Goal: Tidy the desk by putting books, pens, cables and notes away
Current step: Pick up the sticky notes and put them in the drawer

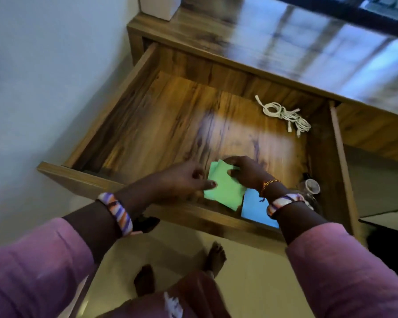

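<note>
Open drawer [133, 92] below the tabletop [239, 31]: the green notes [223, 191] lie at the drawer's front edge, overlapping a blue sheet [254, 210] just beside them on the right, with a coiled white cable [285, 115] well apart at the back right. The right hand [246, 173] presses its fingers on the notes' far corner, its grip pinching the paper. The left hand [184, 180] touches their left edge with fingers loosely curled, so both hands are equally near the stack, whose long axis runs diagonally front to back.

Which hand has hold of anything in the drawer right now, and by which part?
The right hand pinches the green paper notes at their far upper corner. The left hand touches their left edge; whether it grips cannot be told.
</note>
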Demonstrator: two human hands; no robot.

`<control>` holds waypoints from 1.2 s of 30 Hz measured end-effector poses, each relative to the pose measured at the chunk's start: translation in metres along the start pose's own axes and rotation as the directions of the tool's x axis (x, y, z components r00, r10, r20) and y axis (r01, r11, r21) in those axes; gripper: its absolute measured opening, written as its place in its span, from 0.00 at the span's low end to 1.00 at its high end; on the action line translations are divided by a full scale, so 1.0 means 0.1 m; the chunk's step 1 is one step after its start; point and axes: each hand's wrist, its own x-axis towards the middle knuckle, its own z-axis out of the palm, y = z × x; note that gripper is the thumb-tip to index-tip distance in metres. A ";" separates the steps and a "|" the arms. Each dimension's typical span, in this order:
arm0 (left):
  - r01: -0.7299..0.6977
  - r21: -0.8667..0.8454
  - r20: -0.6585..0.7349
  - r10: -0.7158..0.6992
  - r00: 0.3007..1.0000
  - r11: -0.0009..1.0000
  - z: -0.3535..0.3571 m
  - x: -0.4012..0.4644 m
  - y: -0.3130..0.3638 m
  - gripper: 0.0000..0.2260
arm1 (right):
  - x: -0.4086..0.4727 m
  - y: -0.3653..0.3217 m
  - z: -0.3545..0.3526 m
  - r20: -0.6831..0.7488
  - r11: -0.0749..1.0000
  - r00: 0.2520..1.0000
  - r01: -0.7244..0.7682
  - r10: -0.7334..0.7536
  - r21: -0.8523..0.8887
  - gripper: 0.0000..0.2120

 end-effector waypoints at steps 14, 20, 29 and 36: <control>-0.356 0.778 0.129 0.423 0.897 0.518 0.33 -0.24 -0.25 0.28 | -0.54 -0.17 0.23 -0.040 0.952 0.999 0.010 -0.023 -0.306 0.33; -0.211 0.854 -0.006 0.415 0.910 0.475 0.48 -0.35 -0.23 0.23 | -1.29 -0.12 0.16 -0.114 0.997 0.991 0.077 -0.073 0.027 0.18; 0.131 0.846 -0.360 0.373 0.855 0.517 1.26 -0.40 -0.08 0.23 | -2.01 0.66 0.44 -0.419 0.848 0.908 -0.218 -0.004 -0.482 0.30; 0.181 0.832 -0.404 0.349 0.846 0.524 1.13 -0.20 0.05 0.21 | -1.78 0.70 0.28 -0.420 0.876 0.905 -0.152 -0.063 -0.458 0.25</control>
